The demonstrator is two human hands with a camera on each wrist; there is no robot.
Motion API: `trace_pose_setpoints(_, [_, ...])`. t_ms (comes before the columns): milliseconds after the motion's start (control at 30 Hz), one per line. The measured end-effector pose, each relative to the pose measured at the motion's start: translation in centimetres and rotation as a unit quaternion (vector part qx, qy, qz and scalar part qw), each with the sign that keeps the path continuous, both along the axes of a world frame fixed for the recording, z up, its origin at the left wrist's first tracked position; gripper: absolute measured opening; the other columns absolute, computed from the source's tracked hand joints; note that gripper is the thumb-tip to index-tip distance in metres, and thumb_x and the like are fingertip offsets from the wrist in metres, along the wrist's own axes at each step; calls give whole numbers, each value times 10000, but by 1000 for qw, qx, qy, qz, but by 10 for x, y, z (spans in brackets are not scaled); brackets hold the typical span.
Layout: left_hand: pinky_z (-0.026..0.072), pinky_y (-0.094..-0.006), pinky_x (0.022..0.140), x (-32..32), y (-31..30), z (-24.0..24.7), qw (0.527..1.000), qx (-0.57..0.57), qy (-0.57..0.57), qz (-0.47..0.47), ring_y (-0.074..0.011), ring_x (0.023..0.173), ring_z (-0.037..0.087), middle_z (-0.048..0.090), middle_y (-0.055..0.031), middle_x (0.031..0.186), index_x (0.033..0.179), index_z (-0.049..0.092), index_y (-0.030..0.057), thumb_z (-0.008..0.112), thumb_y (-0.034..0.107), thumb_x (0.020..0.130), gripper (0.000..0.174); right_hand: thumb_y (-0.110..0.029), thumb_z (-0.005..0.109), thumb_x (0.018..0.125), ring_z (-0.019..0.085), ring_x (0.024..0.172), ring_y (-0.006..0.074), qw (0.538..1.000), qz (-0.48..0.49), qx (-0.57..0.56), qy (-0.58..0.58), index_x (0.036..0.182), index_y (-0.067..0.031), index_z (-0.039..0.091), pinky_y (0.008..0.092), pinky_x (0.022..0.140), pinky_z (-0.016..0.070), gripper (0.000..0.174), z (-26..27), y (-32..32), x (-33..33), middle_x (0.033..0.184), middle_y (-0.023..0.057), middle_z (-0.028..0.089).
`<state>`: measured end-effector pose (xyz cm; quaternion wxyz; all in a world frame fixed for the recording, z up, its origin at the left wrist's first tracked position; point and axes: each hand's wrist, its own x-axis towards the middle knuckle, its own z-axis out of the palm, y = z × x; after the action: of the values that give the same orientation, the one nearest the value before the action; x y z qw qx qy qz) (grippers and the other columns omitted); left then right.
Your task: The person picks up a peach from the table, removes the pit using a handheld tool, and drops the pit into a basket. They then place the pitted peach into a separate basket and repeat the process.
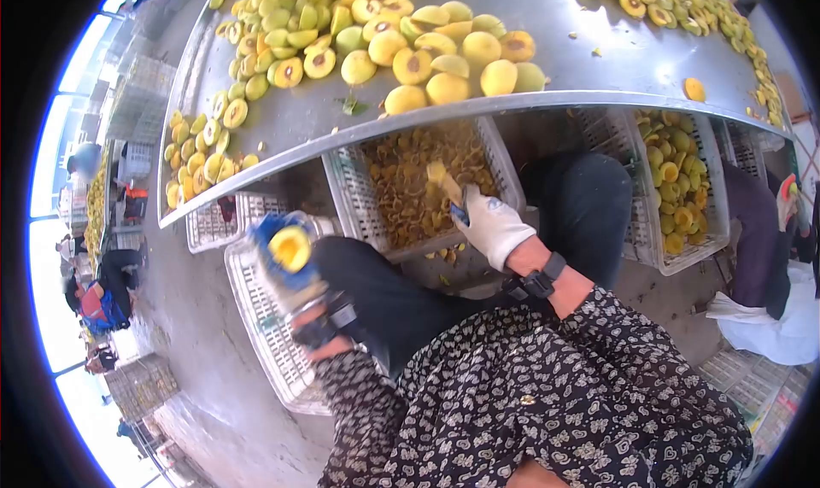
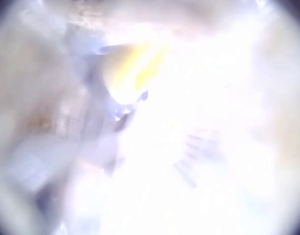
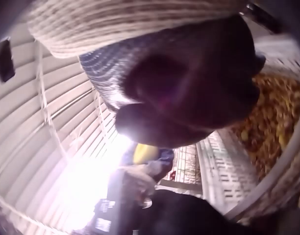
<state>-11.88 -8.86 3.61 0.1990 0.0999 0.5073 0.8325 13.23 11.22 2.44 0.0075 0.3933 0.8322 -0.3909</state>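
In the head view my left hand (image 1: pixel 286 262), in a blue-and-white glove and blurred, holds a yellow peach half (image 1: pixel 290 249) with its hollowed cut face up. Blue fingertips show around the peach half (image 2: pixel 140 68) in the washed-out left wrist view. My right hand (image 1: pixel 495 229), in a white glove with dark fingertips, grips a short tool with a light wooden handle (image 1: pixel 449 186); its working end is unclear. That hand is over a white crate (image 1: pixel 354 193) of brownish-yellow scraps (image 1: pixel 410 181). In the right wrist view, dark glove fingers (image 3: pixel 189 88) curl close to the camera.
A metal table (image 1: pixel 564 61) with a raised edge bears heaps of peach halves (image 1: pixel 410 65). One white crate (image 1: pixel 273 334) stands by my left leg, and another crate (image 1: pixel 636 206), with peach halves, is to the right. Another person's hand (image 1: pixel 786 202) shows at far right.
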Motion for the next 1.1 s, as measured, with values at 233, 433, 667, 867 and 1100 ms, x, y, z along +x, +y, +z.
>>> trace_pose_setpoints(233, [485,-269,792,-7,10,56,835,-438,279,183,-165,860,609,650,-101,970,1036,609,-48,621,34,824,228,-132,475,842,640,840,325,979,166,46,-105,1102,24,515,427,708,503,306,1,9,16,927,200,641])
trace_pose_setpoints(433, [468,-366,801,49,190,110,633,-560,515,-141,-297,908,625,647,-180,940,992,628,32,679,348,765,391,-120,469,838,641,817,312,972,177,65,-138,1144,-70,536,396,675,504,317,-34,1,30,909,166,646])
trace_pose_setpoints(667, [464,-391,812,55,269,97,451,-682,498,-291,-326,943,606,639,-192,957,1042,584,19,705,392,707,516,-119,459,864,618,875,322,978,140,-68,-141,1298,-145,429,406,723,489,435,-8,9,23,940,177,616])
trace_pose_setpoints(867, [498,-321,776,4,233,68,700,-531,442,-182,-234,875,635,640,-146,954,1112,536,-22,689,180,717,469,-248,531,863,628,800,361,995,77,-59,-5,996,14,523,448,695,481,293,-19,6,31,844,212,637])
trace_pose_setpoints(1100, [418,-498,971,44,155,76,927,214,-134,-276,-360,1122,496,507,-212,1202,1250,411,-46,567,243,870,501,-271,572,840,617,635,321,966,-57,-251,0,927,-25,533,406,585,475,265,8,19,18,727,169,622])
